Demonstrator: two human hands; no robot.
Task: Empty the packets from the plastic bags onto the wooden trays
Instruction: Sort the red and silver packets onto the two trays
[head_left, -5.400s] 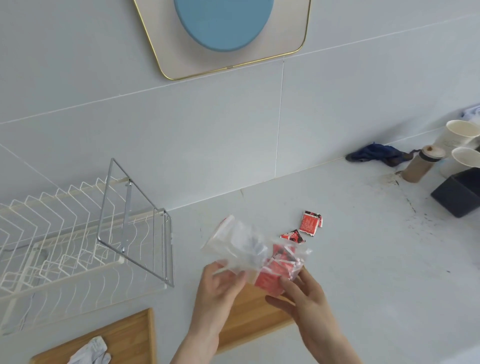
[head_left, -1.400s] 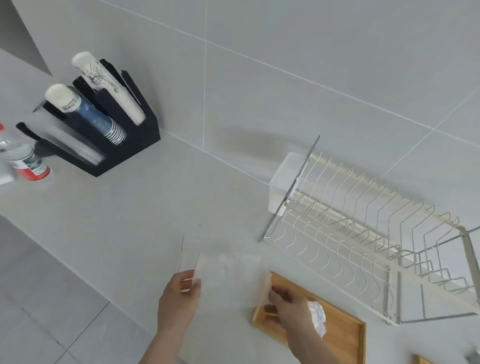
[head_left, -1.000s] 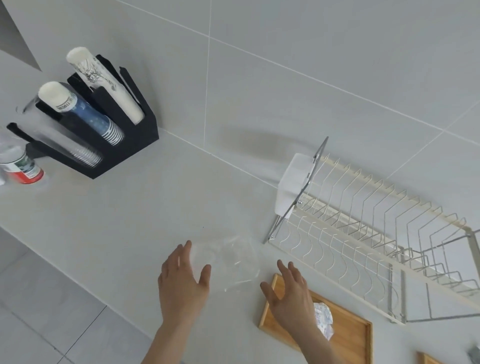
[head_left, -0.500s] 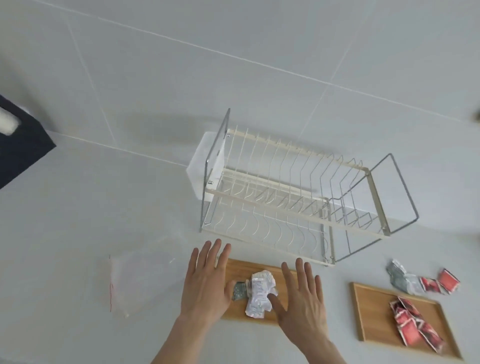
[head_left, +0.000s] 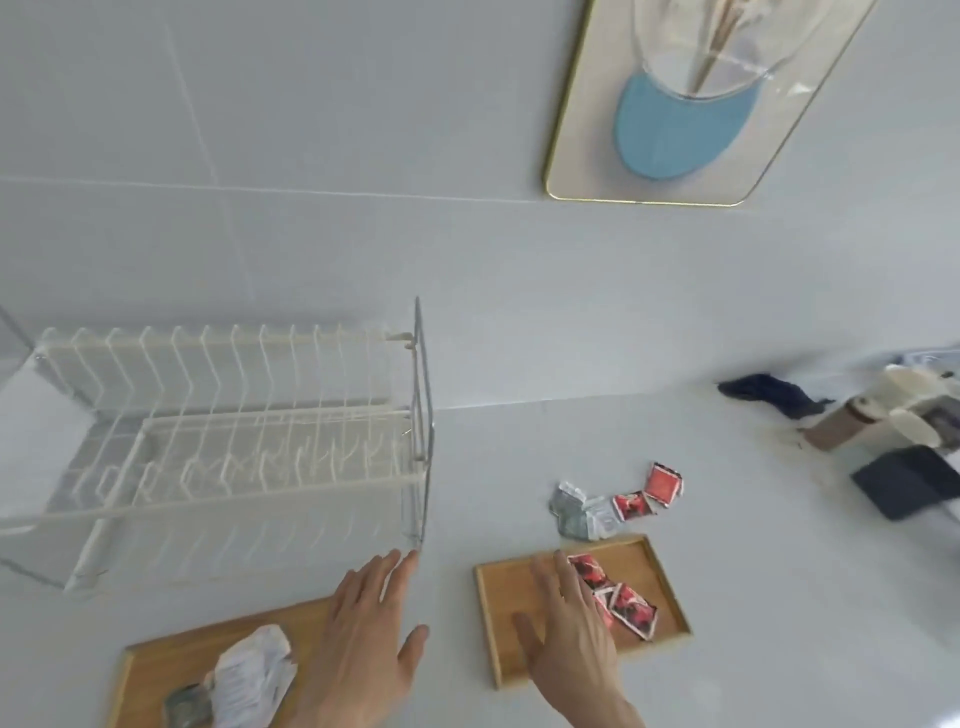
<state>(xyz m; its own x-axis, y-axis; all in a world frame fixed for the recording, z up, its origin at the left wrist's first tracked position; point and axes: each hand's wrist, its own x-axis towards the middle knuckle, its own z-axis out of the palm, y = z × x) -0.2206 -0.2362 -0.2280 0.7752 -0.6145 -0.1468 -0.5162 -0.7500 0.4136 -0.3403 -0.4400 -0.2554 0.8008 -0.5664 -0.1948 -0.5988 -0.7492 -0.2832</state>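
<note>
Two wooden trays lie on the pale counter. The right tray (head_left: 660, 571) holds red packets (head_left: 626, 605); my right hand (head_left: 566, 634) hovers over its left half, fingers spread, holding nothing. The left tray (head_left: 171, 660) carries crumpled white and grey packets (head_left: 249, 675); my left hand (head_left: 363, 639) is open above its right end. Behind the right tray, loose red packets (head_left: 660, 486) and grey-white packets (head_left: 582, 512) lie on the counter. No plastic bag is in view.
A white wire dish rack (head_left: 223, 447) stands at the left against the tiled wall. At the far right are a dark cloth (head_left: 769, 392), a brown bottle (head_left: 841, 428), paper cups and a black box (head_left: 909, 486). A framed picture (head_left: 675, 104) hangs on the wall.
The view has swung right. The emptied plastic bag laid on the counter at the left has left the frame. Both open hands moved right, the right one now over the tray with red packets.
</note>
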